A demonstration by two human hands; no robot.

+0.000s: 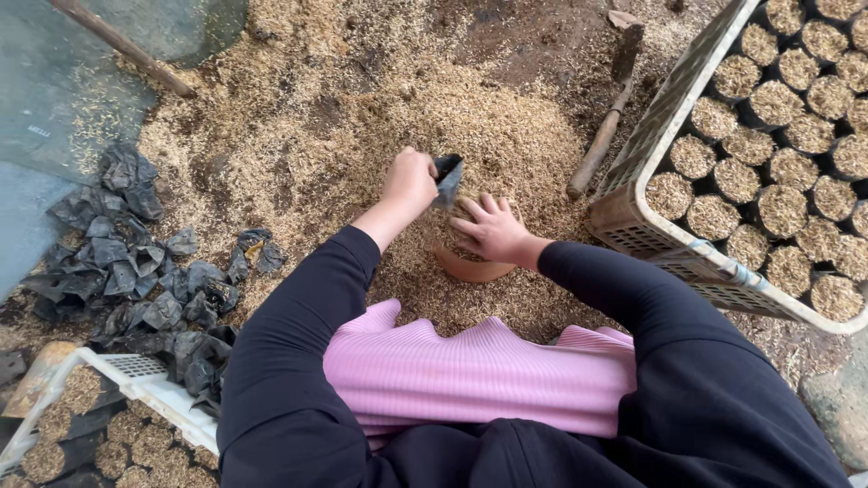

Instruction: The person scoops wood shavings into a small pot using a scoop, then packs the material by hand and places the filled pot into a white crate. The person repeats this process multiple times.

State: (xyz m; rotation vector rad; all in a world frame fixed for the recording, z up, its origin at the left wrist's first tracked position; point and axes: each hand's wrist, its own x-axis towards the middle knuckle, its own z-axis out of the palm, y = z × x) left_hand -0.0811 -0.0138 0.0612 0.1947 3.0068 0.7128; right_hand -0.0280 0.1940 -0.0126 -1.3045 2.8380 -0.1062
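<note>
My left hand (pixel 410 183) is closed on the rim of a small black plastic bag (pixel 447 176), holding it at the foot of a heap of tan rice husk (pixel 470 117). My right hand (pixel 493 230) lies spread on the husk just right of the bag, fingers apart, pressing husk towards it. Beneath that hand a curved brown scoop-like piece (pixel 470 269) pokes out of the husk. Black sleeves and a pink ribbed garment fill the lower middle.
A beige plastic crate (pixel 633 217) at the right holds several husk-filled bags. A white crate (pixel 136 375) at lower left holds more. Empty black bags (pixel 136 271) lie piled at the left. A wooden-handled tool (pixel 601 136) rests on the husk; a stick (pixel 117 45) lies at upper left.
</note>
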